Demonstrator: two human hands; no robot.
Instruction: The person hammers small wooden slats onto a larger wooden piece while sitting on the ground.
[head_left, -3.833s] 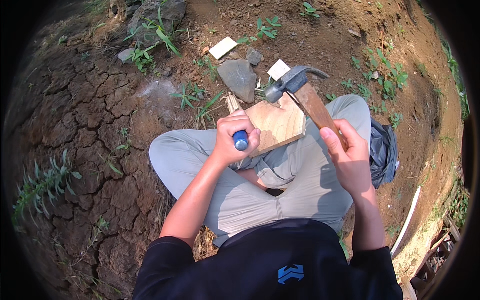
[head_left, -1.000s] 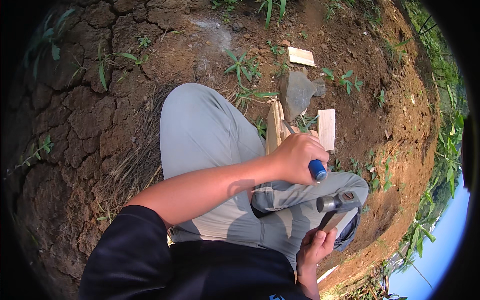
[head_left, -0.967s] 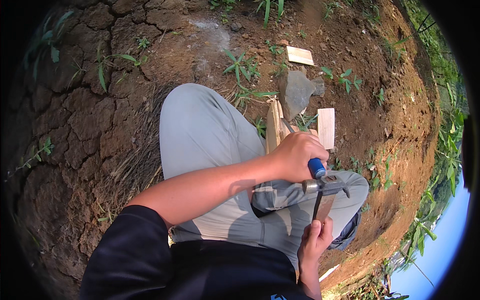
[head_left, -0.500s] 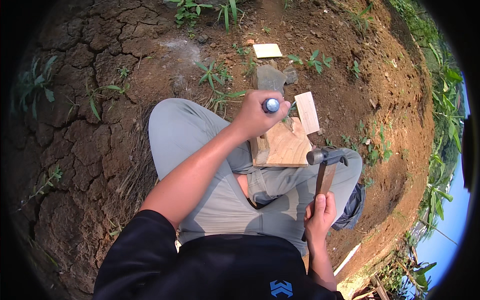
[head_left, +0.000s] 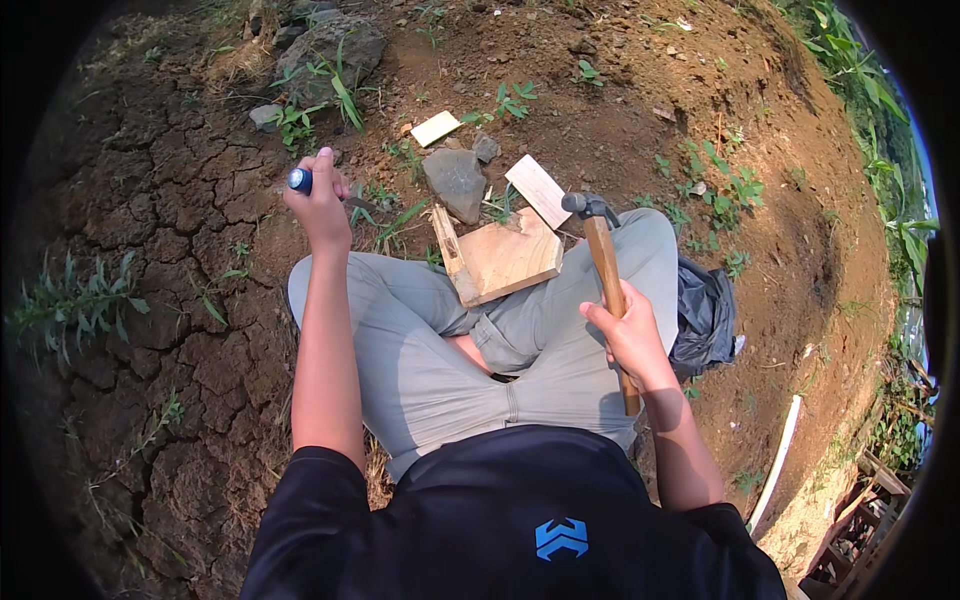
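Note:
My left hand (head_left: 322,205) is closed round the blue handle of a chisel (head_left: 300,180), held out over the soil left of my knees. Part of its metal blade shows to the right of my fist. In my right hand (head_left: 637,335) a claw hammer (head_left: 602,250) is gripped by its wooden handle, head up, above my right thigh. Between the hands, against my crossed shins, a thick wooden block (head_left: 508,255) lies with a narrow notched strip (head_left: 450,255) along its left side. Neither tool touches the block.
A thin light board (head_left: 540,191) lies beyond the block, near a flat grey stone (head_left: 455,185) and a smaller stone (head_left: 487,148). Farther off is a small pale wood piece (head_left: 436,128). A dark plastic bag (head_left: 705,320) sits by my right knee. Cracked soil and weeds surround me.
My left hand has swung left with the chisel, away from the block, uncovering the notched strip. The hammer has risen a little. The whole view has shifted, showing more ground at left.

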